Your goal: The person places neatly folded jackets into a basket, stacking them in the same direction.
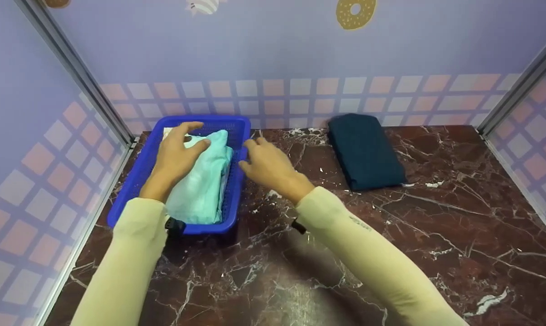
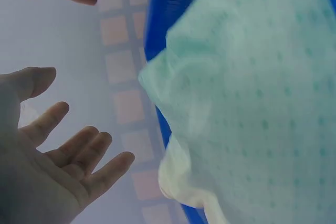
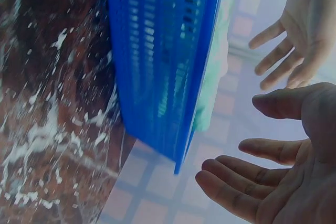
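A blue plastic basket (image 1: 231, 217) with perforated walls holds a folded mint-green cloth (image 1: 196, 194), which shows small darker dots in the left wrist view. Over the basket hovers my left hand (image 1: 175, 156), thumb and fingers spread apart and holding nothing. Just right of the basket's rim is my right hand (image 1: 270, 165), its fingers loosely bent with nothing between them. From the right wrist, both the right hand (image 3: 278, 177) and the left hand (image 3: 307, 30) appear apart from the basket wall (image 3: 157, 66). Pale fabric (image 2: 181, 174) pokes out beside the mint cloth.
To the right on the dark red marbled tabletop (image 1: 264, 271) lies a folded dark teal cloth (image 1: 366, 151). A patterned back wall (image 1: 282, 54) stands directly behind the basket, and side panels (image 1: 33, 172) close off the left and right.
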A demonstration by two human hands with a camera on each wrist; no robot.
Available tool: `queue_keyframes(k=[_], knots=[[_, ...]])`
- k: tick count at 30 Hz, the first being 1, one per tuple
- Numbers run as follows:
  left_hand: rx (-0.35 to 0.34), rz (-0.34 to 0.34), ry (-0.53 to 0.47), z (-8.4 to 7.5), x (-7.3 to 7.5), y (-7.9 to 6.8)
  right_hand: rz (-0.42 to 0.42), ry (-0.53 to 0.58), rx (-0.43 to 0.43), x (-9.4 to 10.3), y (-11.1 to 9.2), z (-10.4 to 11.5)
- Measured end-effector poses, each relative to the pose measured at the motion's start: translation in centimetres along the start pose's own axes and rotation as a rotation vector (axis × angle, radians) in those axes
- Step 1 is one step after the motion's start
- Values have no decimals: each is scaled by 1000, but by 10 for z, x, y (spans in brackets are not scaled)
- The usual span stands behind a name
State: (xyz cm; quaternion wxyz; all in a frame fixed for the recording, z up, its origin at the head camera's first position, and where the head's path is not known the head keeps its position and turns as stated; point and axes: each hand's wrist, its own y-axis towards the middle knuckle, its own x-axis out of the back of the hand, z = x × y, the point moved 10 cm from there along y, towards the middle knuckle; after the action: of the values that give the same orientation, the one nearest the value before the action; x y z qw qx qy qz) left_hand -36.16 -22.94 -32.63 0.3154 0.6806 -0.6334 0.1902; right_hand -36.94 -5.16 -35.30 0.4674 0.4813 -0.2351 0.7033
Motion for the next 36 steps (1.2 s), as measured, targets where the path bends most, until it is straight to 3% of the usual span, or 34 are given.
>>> queue_keyframes(k=[8,16,23,36], knots=[[-19,-14,-70,-24,-23,6,-73,11,-25,19,-12,-35],[-29,14,-159,-44,-62,8,-111,96,-46,36,-27,-70],[-79,27,-151,-66,-89,11,-213,119,-48,59,-42,-102],[-98,99,-176,-93,-152,17,-308,235,-48,85,-70,-159]])
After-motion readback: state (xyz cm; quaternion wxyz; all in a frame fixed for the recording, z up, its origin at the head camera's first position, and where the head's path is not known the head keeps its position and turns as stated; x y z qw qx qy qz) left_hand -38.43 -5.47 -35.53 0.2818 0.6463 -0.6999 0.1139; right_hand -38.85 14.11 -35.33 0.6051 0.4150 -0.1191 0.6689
